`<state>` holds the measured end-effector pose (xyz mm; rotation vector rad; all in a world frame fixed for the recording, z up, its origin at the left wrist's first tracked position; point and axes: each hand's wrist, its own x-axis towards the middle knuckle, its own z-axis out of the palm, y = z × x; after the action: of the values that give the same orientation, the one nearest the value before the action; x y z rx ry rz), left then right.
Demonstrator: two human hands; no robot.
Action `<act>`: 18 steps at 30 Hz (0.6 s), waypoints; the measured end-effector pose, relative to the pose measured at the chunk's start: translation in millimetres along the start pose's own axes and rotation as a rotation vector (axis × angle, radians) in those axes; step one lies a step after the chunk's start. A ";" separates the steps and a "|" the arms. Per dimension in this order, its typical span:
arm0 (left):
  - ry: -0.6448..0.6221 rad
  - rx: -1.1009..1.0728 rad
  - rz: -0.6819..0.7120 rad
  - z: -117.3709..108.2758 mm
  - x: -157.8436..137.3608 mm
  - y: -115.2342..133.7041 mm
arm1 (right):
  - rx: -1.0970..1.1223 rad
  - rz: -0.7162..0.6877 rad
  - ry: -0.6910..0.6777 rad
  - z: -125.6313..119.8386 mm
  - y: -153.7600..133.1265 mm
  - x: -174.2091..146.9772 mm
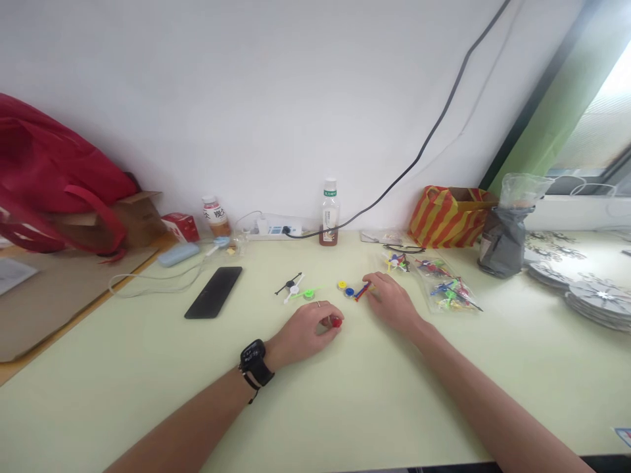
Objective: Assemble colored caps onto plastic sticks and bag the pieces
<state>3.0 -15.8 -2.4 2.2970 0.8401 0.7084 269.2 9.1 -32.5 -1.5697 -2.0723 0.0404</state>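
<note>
Between the thumb and fingers of my left hand (311, 330) is a small red round piece (336, 322). My right hand (390, 297) has its fingertips at red and blue plastic sticks (362, 291) on the table; whether they are gripped or only touched is hard to see. Just left of the sticks lie a blue round piece (350, 292) and a yellow one (342, 285). Beyond my left hand are a green round piece (309, 294) with a thin green stick, a white spoked piece (294, 289) and a black one (289, 284).
Clear bags of coloured pieces (451, 293) lie right of my right hand. A black phone (213, 293) rests at left. Along the wall stand a drink bottle (330, 213), a power strip (279, 227) and a striped bag (446, 217). Stacked grey discs (601, 302) sit far right.
</note>
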 end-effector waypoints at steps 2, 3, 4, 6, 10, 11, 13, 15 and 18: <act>-0.001 0.006 -0.002 -0.1 0.1 -0.2 | -0.005 -0.023 -0.013 0.2 0.4 0.0; -0.001 0.009 -0.002 -0.2 0.2 -0.3 | -0.009 -0.030 -0.028 0.3 0.7 0.3; 0.000 0.012 -0.002 -0.3 0.3 -0.3 | -0.013 -0.034 -0.043 0.3 1.2 0.7; 0.001 0.016 0.002 -0.6 0.3 -0.2 | -0.021 -0.032 -0.058 0.3 2.0 1.7; 0.000 0.016 0.006 -1.1 -0.6 0.7 | -0.029 -0.024 -0.042 -0.5 2.3 3.1; 0.001 0.007 0.005 -1.1 -0.8 0.8 | -0.029 -0.029 -0.039 -1.0 2.1 3.1; 0.006 -0.026 -0.005 -0.6 -0.8 0.6 | -0.025 -0.047 -0.028 -2.1 1.8 2.9; 0.021 -0.068 -0.024 0.3 -0.1 -0.7 | -0.009 -0.068 -0.001 -3.3 2.1 2.6; 0.059 -0.158 -0.062 2.3 2.5 -4.7 | 0.053 -0.056 0.055 -4.5 3.0 2.6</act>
<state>4.3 -11.8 -6.4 2.1099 0.8467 0.7892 273.3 11.1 -28.6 -1.4646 -2.0554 0.0309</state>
